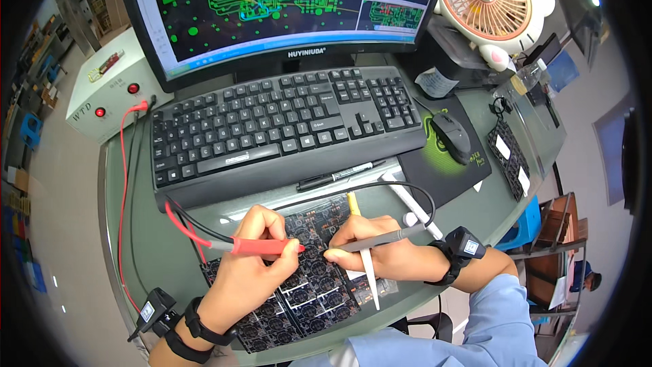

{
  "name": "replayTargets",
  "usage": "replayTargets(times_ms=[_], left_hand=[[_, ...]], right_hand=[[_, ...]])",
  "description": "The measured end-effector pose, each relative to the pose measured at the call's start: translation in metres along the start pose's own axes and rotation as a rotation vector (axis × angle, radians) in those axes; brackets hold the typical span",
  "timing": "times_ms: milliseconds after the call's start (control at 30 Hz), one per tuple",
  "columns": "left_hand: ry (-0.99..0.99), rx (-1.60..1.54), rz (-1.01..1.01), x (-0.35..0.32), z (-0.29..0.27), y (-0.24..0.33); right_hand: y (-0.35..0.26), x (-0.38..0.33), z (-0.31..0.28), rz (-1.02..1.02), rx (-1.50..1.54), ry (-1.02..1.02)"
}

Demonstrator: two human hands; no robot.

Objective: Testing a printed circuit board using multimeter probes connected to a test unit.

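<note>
A black circuit board panel (314,292) made of several small boards lies on the glass desk in front of me. My left hand (246,273) grips a red test probe (261,246) whose tip points right onto the panel. My right hand (380,251) holds a grey-black test probe (377,240) pointing left, its tip close to the red one. A thin white and yellow stick (365,258) lies slanted under my right hand. Red and black leads run from the probes toward the left. Both wrists carry black bands with small devices.
A black keyboard (285,126) sits behind the panel, a monitor (285,7) showing green circuit traces behind that. A black pen (339,175) lies below the keyboard. A mouse (451,137) rests on a dark pad. A white box with red buttons (112,92) stands left, a small fan (492,3) right.
</note>
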State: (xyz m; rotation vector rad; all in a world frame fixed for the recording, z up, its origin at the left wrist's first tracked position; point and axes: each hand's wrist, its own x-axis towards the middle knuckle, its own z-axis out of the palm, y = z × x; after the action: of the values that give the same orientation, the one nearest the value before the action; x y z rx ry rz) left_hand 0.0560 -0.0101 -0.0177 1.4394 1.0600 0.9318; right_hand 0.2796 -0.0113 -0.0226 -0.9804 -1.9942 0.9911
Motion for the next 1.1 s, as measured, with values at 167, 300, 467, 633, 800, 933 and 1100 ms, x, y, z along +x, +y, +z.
replayTargets(times_ms=[167, 300, 467, 633, 800, 933, 1100], left_hand=[[-0.014, -0.075, -0.044, 0.0001, 0.001, -0.001], [-0.002, -0.066, -0.021, -0.0021, 0.0029, -0.0019], [-0.011, -0.017, -0.006, -0.0025, 0.0018, -0.0027], [-0.005, -0.04, -0.007, -0.0018, 0.0019, -0.0032], [0.005, -0.017, 0.01, -0.0012, 0.0014, -0.0047], [0.003, -0.025, -0.004, -0.0012, 0.0013, -0.0031], [0.006, -0.018, -0.006, -0.0014, 0.0016, -0.0026]], right_hand=[[0.0063, 0.0007, 0.0034, -0.029, 0.007, 0.008], [0.0071, -0.0027, 0.0033, -0.048, -0.013, -0.002], [0.004, -0.0029, -0.0005, -0.063, 0.034, -0.004], [0.0047, -0.001, -0.0025, -0.054, 0.055, -0.025], [0.004, 0.0001, -0.0026, -0.039, 0.022, -0.033], [0.003, 0.0002, -0.0021, -0.022, 0.041, -0.026], [0.0032, 0.0, -0.0018, -0.042, 0.021, -0.016]])
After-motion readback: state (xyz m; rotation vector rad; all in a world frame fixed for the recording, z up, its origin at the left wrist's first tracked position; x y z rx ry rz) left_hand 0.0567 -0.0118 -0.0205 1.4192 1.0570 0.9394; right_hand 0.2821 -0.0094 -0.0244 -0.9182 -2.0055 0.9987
